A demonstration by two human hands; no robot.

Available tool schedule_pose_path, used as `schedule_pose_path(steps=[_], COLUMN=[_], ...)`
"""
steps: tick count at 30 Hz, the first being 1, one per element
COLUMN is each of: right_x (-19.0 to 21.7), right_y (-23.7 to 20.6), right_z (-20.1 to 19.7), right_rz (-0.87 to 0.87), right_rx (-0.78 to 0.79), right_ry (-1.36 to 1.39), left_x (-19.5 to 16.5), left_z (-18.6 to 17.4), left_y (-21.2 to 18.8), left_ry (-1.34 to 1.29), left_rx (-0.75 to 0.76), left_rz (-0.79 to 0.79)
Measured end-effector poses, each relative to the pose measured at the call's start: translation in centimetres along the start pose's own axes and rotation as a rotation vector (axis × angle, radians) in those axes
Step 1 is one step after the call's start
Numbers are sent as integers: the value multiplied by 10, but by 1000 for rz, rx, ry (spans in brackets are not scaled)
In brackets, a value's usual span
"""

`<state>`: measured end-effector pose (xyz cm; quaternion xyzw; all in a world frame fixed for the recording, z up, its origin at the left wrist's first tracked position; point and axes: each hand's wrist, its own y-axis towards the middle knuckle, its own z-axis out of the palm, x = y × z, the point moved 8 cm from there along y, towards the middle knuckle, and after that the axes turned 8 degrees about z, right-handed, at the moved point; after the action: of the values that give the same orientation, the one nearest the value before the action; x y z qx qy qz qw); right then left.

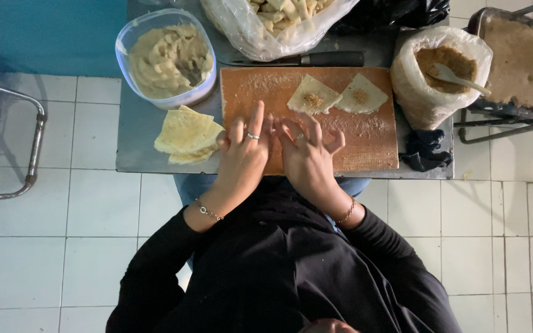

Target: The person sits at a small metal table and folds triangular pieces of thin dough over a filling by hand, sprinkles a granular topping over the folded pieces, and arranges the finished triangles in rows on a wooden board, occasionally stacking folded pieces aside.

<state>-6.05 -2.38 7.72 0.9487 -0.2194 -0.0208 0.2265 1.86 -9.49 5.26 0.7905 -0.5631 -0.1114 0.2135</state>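
Head view: two hands fingers spread, perhaps pinching dough, on the board beside two filled squares.

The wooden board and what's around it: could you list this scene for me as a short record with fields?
Board: wooden board, dusted with crumbs
On board: two dough squares, each with brown filling
Left hand: over the board's near edge, fingers spread
Right hand: beside it, fingertips meeting the left's
Left of board: stack of dough sheets; tub of pale paste
Right: bag of brown crumbs with spoon
Behind: knife
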Motion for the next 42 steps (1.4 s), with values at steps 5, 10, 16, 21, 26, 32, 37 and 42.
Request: schedule_pose_path(steps=[5,10,16,21,26,32,37,42], right_x=[-4,-7,-10,-7,0,-52,-57,-86], right_y=[12,11,31,44,55,114,103,73], right_z=[0,-6,6,6,-14,-79,-108,-77], right_rz=[-3,-19,-58,-114,-215,-67,-146,-11], right_rx=[64,100,104,129,238,113,-165,-60], right_ry=[99,139,163,73,93,445,451,358], left_x=[-3,0,19,33,44,52,34,31], left_z=[4,3,-9,-39,-68,-65,-27,10], left_y=[-2,5,7,5,3,25,64,88], left_ry=[15,-22,-99,-134,-231,-382,-419,-343], left_rx=[104,106,45,-171,-332,-298,-181,-98], left_rz=[19,19,-117,-165,-179,-135,-7,53])
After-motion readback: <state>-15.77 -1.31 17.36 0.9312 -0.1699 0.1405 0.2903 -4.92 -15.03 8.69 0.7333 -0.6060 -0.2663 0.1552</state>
